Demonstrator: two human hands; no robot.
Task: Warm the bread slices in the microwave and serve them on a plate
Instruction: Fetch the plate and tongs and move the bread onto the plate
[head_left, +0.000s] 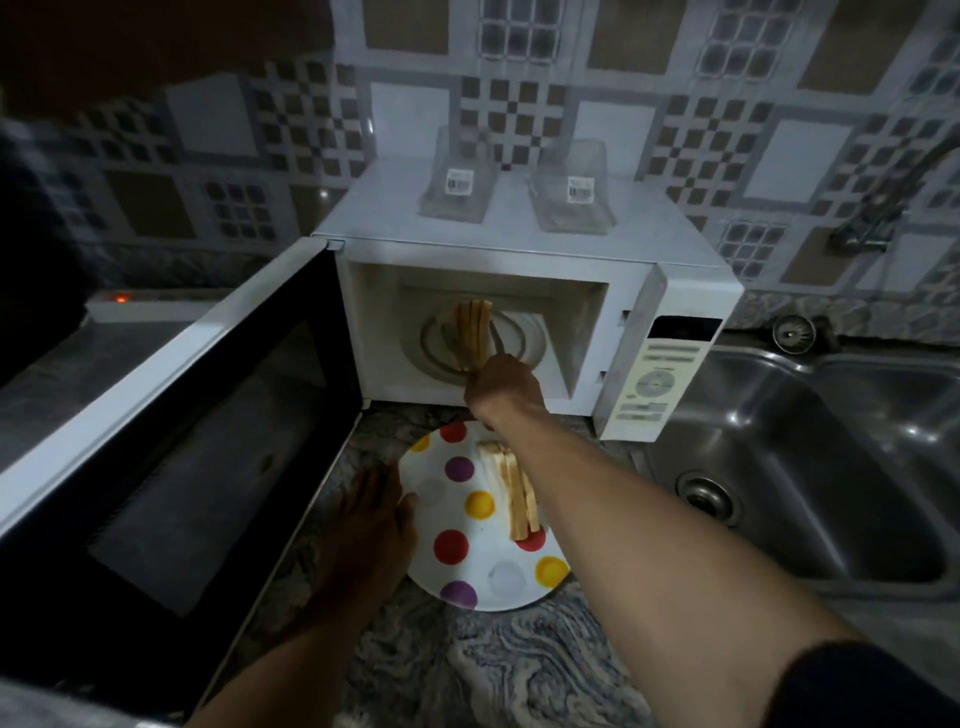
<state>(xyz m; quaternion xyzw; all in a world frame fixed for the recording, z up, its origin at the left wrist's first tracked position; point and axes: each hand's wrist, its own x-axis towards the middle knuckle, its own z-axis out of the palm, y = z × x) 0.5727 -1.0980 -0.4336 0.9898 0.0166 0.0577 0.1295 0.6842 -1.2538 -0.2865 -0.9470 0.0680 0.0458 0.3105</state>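
One microwave (519, 249), door open. Right hand (503, 387) reaches inside, fingers clamped on one bunch of about four slices (472, 332) standing on edge. One spotted plate (452, 545) on the worktop (519, 670) carries a second bunch (514, 493), count unclear. Left hand (371, 519) lies flat beside it, fingers straight, thumb touching the rim. Two clear tubs (457, 182) sit atop the microwave.
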